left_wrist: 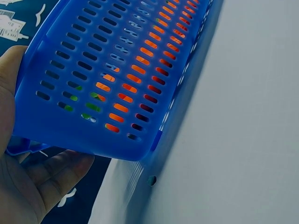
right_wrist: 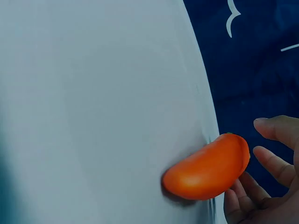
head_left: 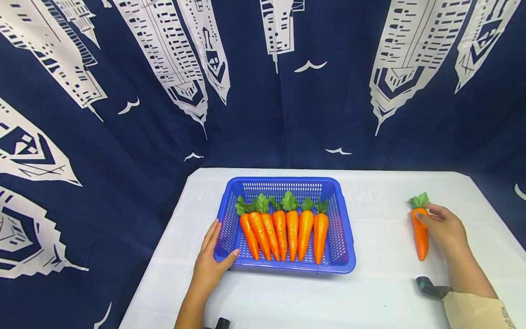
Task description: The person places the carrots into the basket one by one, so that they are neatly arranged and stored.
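A blue plastic basket [head_left: 287, 263] stands on the white table with several carrots [head_left: 292, 235] side by side in it, leaves toward the back. My left hand [head_left: 209, 267] holds its front left corner, the thumb over the front rim and the fingers along the left side. In the left wrist view, orange and green show through the slots of the basket [left_wrist: 84, 121]. To the right lies a single carrot [head_left: 421, 237], leafy end away from me. My right hand [head_left: 448, 228] is at its upper part. In the right wrist view, spread fingers [right_wrist: 275, 168] show beside the carrot [right_wrist: 208, 170], with a gap at the upper fingertips.
White cloth covers the table [head_left: 382, 297]. Behind and to the left hangs a dark blue curtain [head_left: 287, 105] printed with white buildings and birds. A dark device [head_left: 431, 289] is worn at my right wrist, and part of another [head_left: 222, 323] shows at my left.
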`<control>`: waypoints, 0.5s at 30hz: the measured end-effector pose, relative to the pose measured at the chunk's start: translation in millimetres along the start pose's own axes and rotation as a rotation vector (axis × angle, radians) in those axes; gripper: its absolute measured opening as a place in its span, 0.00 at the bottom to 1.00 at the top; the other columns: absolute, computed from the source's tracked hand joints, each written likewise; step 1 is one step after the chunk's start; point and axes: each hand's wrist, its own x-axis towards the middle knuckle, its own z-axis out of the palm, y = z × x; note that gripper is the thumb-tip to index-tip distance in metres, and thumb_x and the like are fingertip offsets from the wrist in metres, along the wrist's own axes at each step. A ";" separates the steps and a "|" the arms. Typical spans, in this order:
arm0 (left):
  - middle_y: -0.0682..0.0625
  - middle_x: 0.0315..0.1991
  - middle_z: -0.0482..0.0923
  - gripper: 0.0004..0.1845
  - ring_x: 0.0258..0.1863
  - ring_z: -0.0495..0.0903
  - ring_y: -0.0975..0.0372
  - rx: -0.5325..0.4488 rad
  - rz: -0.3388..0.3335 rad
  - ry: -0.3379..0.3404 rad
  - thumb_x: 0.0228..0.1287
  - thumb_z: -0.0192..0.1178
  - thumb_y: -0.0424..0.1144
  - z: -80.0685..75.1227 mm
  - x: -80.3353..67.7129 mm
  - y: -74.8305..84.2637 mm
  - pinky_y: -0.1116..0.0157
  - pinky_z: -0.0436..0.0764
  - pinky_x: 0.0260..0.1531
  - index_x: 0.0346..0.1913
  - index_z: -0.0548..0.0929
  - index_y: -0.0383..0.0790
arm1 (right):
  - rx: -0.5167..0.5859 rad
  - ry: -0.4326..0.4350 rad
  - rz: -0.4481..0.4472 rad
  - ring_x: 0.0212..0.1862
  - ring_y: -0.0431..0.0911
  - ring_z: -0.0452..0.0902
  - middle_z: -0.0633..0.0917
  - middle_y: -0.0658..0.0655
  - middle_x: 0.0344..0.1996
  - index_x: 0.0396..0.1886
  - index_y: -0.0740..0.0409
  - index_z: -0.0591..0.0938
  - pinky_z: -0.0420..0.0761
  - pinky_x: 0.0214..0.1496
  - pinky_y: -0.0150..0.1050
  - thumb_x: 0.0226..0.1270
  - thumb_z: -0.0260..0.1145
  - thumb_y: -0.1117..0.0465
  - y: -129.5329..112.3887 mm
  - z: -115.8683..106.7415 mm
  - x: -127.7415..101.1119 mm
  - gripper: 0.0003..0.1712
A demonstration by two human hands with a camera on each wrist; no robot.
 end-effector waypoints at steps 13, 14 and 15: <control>0.61 0.82 0.48 0.50 0.82 0.51 0.50 0.007 0.007 0.011 0.59 0.73 0.52 0.1 -0.7 1.6 0.36 0.55 0.74 0.80 0.57 0.55 | -0.038 -0.032 0.016 0.72 0.75 0.57 0.56 0.79 0.75 0.81 0.62 0.51 0.67 0.69 0.69 0.74 0.56 0.42 12.5 7.2 5.8 0.48; 0.61 0.82 0.48 0.50 0.82 0.51 0.50 0.007 0.009 0.012 0.59 0.73 0.52 0.3 -0.7 1.5 0.36 0.55 0.74 0.80 0.57 0.55 | -0.043 -0.034 0.018 0.71 0.75 0.57 0.57 0.79 0.74 0.81 0.62 0.50 0.68 0.69 0.69 0.74 0.56 0.42 12.4 7.3 5.7 0.48; 0.60 0.82 0.48 0.50 0.82 0.51 0.50 0.010 0.011 0.012 0.59 0.73 0.53 0.3 -0.7 1.4 0.36 0.55 0.74 0.80 0.57 0.55 | -0.043 -0.034 0.022 0.70 0.74 0.58 0.57 0.79 0.74 0.81 0.62 0.50 0.68 0.68 0.69 0.74 0.56 0.42 12.4 7.3 5.9 0.48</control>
